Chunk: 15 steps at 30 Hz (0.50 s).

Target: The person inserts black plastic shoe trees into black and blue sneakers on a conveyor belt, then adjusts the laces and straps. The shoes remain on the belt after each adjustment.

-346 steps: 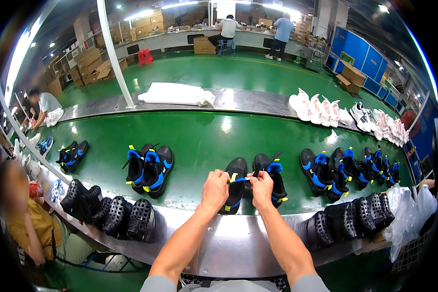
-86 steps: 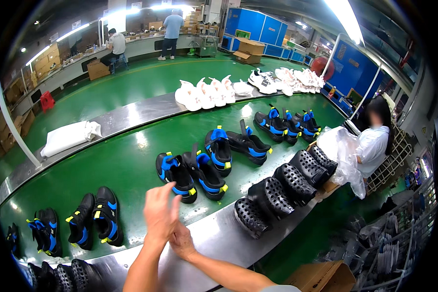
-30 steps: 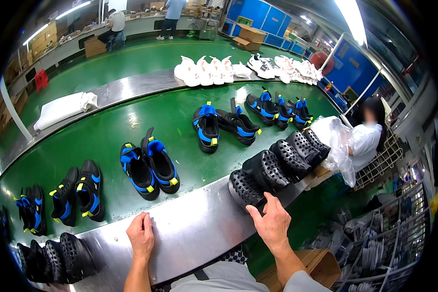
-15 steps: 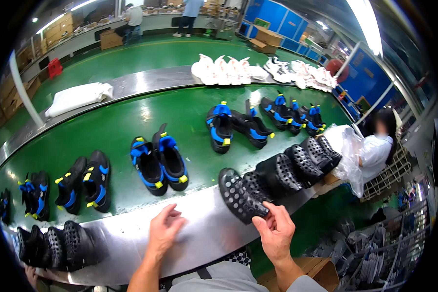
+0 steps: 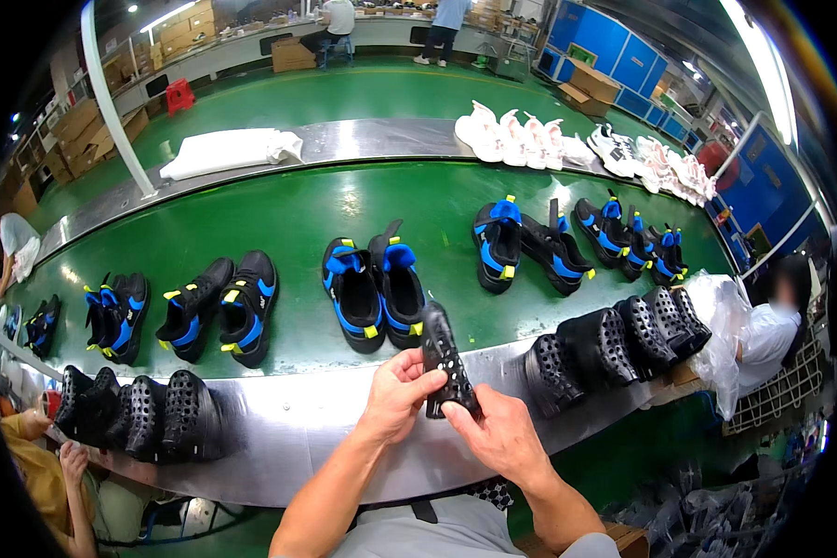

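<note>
Black and studded with round holes, one perforated shoe sole (image 5: 448,361) stands nearly upright between both my hands, over the steel edge of the surface (image 5: 316,418). My left hand (image 5: 395,395) pinches its left edge between thumb and curled fingers (image 5: 425,379); my right hand (image 5: 498,432) grips its lower end from the right, fingers pressed against the bottom edge.

On the shiny metal rim to my right, five more of the same black perforated soles (image 5: 614,344) lean on one another in a row, next to a crumpled clear plastic bag (image 5: 725,316). To my left another stack of about four black soles (image 5: 135,418) lies the same way.

Beyond the rim runs a glossy green conveyor belt (image 5: 298,200). On it sit pairs of black shoes with blue and yellow trim: one pair (image 5: 374,288) just behind the held sole, one pair (image 5: 221,305) to its left, another (image 5: 116,314) further left, and about three pairs (image 5: 577,240) to the right. On the far steel strip, a row of white shoes (image 5: 530,139) and a folded white bundle (image 5: 228,151) lie well apart.
</note>
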Each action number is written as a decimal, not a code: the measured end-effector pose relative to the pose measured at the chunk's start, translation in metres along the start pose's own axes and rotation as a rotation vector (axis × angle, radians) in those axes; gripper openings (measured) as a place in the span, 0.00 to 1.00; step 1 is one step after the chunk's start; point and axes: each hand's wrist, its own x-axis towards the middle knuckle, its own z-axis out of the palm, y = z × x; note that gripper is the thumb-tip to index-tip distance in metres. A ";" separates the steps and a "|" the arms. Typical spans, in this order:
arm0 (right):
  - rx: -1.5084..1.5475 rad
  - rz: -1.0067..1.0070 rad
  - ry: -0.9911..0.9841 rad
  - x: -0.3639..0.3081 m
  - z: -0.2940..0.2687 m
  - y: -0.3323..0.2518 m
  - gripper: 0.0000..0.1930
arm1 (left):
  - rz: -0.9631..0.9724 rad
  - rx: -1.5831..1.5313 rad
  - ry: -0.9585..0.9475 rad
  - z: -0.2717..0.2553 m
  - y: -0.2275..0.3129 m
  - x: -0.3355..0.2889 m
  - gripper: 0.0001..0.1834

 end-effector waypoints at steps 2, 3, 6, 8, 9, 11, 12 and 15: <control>0.138 0.032 0.046 0.009 0.012 0.007 0.16 | 0.024 0.014 0.018 -0.002 -0.002 0.007 0.20; 0.255 0.076 0.049 0.014 0.016 0.007 0.16 | 0.031 0.022 0.017 -0.005 -0.002 0.011 0.20; 0.470 0.072 0.067 0.030 0.020 0.007 0.12 | -0.025 0.175 0.021 -0.009 0.012 0.017 0.22; 0.545 -0.016 0.085 0.050 0.020 0.010 0.10 | -0.119 0.392 0.062 -0.005 0.039 0.025 0.23; 0.502 0.114 -0.039 0.059 0.007 0.012 0.12 | 0.000 0.690 0.170 -0.006 0.046 0.035 0.25; 0.582 0.232 -0.147 0.086 -0.007 0.006 0.14 | 0.483 1.292 0.409 0.004 0.074 0.055 0.34; 0.586 0.357 -0.206 0.099 -0.015 0.000 0.15 | 0.731 1.383 0.403 -0.004 0.077 0.078 0.33; 0.520 0.440 -0.385 0.141 -0.024 -0.005 0.17 | 0.830 1.760 0.384 -0.026 0.097 0.136 0.31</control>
